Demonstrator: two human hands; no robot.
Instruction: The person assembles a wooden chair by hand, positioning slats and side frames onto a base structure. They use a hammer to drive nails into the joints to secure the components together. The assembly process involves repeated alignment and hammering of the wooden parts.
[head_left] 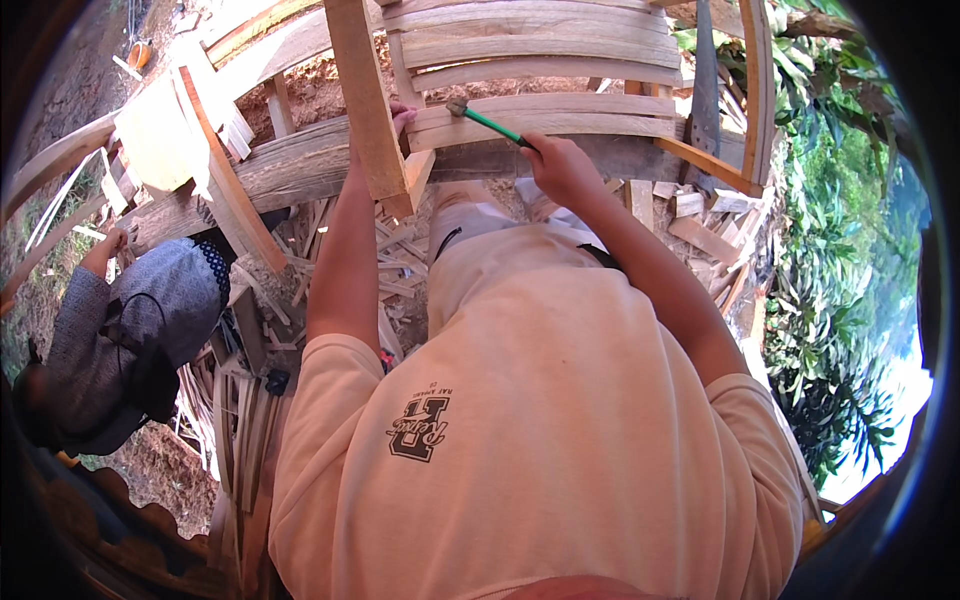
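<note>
My right hand (560, 165) is closed round the green handle of a hammer (490, 124). The hammer's head lies over the lower pale slats (560, 115) of a wooden frame, near their left end. My left hand (403, 118) is mostly hidden behind an upright wooden post (362, 90). Only bent fingers show at the post's right side, close to the slat ends, and what they hold cannot be made out. A short wooden block (408, 185) juts from the foot of the post. More slats (540, 45) run across the frame farther off.
A dark plank (480, 160) lies under the frame, and a handsaw (705, 90) stands at its right side. Wood offcuts (400, 250) litter the ground. Another person (150, 310) bends over timber at the left. Leafy plants (820, 330) grow at the right.
</note>
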